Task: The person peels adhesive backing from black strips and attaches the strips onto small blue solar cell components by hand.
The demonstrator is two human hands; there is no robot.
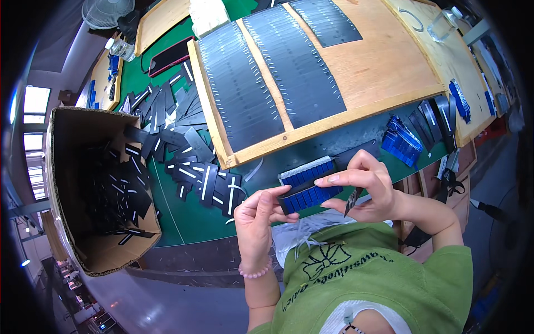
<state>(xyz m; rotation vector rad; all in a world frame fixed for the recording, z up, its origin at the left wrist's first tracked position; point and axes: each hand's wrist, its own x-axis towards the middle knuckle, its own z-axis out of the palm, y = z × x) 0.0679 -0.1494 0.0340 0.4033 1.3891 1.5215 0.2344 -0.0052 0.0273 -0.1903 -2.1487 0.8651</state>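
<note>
My left hand closes on the left end of a dark flat strip with a row of blue tabs along its near edge. On the strip's right part rest the fingertips of my right hand. A thin dark pointed piece sticks out from that hand's palm side; I cannot make out its kind. Just beyond the strip lies a stack of blue tabs with a whitish top. A longer dark strip reaches away behind my right fingers.
A wooden-framed board bears dark sheets in columns. Loose black pieces with white stripes are heaped left on the green table, beside an open cardboard box. More blue pieces lie right; a phone lies far left.
</note>
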